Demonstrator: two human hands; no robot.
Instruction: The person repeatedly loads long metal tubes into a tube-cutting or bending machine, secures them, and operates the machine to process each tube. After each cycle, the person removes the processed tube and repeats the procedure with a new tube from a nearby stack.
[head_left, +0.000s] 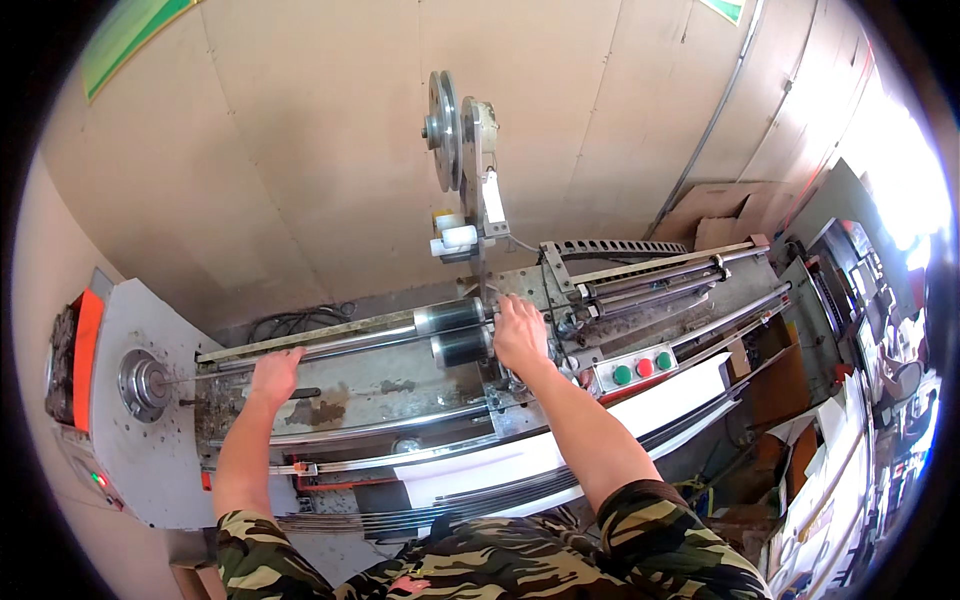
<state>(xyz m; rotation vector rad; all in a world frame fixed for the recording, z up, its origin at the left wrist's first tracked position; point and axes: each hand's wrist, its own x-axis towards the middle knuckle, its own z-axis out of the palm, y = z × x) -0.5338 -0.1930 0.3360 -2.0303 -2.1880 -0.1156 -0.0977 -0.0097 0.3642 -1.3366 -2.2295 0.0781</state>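
A long bench machine with a steel bed (pixel 370 385) stretches across in front of me. My left hand (pixel 277 374) is closed around a thin metal rod (pixel 215 376), a little right of the round chuck (pixel 146 385) on the white headstock. To the right, my right hand (pixel 521 332) rests at the sliding carriage, fingers curled beside two dark, shiny rollers (pixel 452 349). Whatever lies under those fingers is hidden by the hand.
Above the carriage rises a post with a large pulley wheel (pixel 442 130) and white rollers (pixel 458 238). A button panel (pixel 640 370) with green and red buttons sits right of my right forearm. Several thin rods (pixel 350 523) and white sheets (pixel 480 478) lie along the near side.
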